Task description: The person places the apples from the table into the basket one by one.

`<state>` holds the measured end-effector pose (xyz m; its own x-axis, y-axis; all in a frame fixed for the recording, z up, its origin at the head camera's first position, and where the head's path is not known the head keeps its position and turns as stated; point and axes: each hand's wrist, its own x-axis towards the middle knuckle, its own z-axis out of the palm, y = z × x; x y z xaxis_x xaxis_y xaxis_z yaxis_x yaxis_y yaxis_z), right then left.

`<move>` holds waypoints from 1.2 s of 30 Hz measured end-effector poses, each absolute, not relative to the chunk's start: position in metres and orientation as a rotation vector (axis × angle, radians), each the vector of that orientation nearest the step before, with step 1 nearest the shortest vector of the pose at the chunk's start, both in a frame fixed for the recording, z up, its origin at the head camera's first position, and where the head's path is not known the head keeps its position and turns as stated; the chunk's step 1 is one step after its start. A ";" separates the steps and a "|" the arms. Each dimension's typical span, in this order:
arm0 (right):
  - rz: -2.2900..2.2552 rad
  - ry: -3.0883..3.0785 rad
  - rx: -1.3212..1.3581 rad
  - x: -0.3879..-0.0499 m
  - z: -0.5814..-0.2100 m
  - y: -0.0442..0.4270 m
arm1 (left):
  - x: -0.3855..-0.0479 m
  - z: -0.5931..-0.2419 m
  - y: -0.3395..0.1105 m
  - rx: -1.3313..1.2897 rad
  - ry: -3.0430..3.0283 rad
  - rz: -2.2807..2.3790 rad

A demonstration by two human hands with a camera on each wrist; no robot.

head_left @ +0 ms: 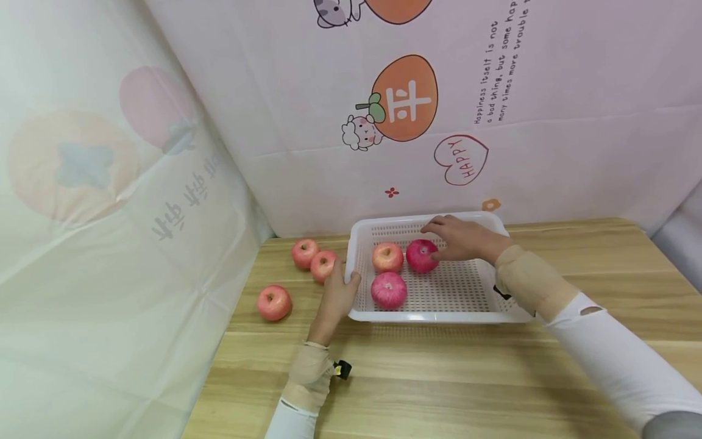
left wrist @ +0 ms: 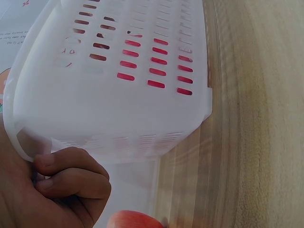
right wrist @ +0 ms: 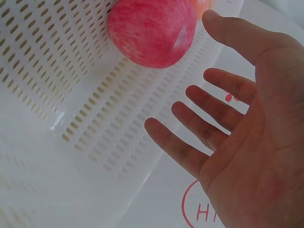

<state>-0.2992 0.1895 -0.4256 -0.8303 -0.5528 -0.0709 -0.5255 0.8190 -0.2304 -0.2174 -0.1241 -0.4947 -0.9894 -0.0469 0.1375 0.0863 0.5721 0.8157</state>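
Note:
A white perforated plastic basket (head_left: 439, 317) stands on the wooden table with three apples inside. These are a dark red apple (head_left: 421, 256), a pale yellowish-red apple (head_left: 387, 257) and a pink apple (head_left: 389, 291). My left hand (head_left: 339, 296) grips the basket's left rim, and the left wrist view shows its fingers (left wrist: 76, 178) curled at the edge. Over the basket, my right hand (head_left: 463, 238) is beside the dark red apple. In the right wrist view its fingers are spread and hold nothing, with the dark red apple (right wrist: 152, 31) a little apart from them.
Left of the basket, three light red apples lie on the table: one at the back (head_left: 304, 253), one by the left hand (head_left: 323, 266) and one nearer the front (head_left: 274, 303). A printed cloth (head_left: 307, 183) hangs behind the table, and another pale cloth (head_left: 181, 274) hangs at the left.

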 end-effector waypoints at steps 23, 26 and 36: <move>-0.279 2.928 -0.849 -0.277 -0.411 0.230 | -0.216 -0.495 -0.125 -0.022 -2.638 -1.467; -0.284 2.941 -0.867 -0.274 -0.409 0.236 | -0.216 -0.494 -0.124 -0.026 -2.636 -1.463; -0.280 2.949 -0.864 -0.266 -0.409 0.253 | -0.216 -0.493 -0.124 -0.028 -2.637 -1.454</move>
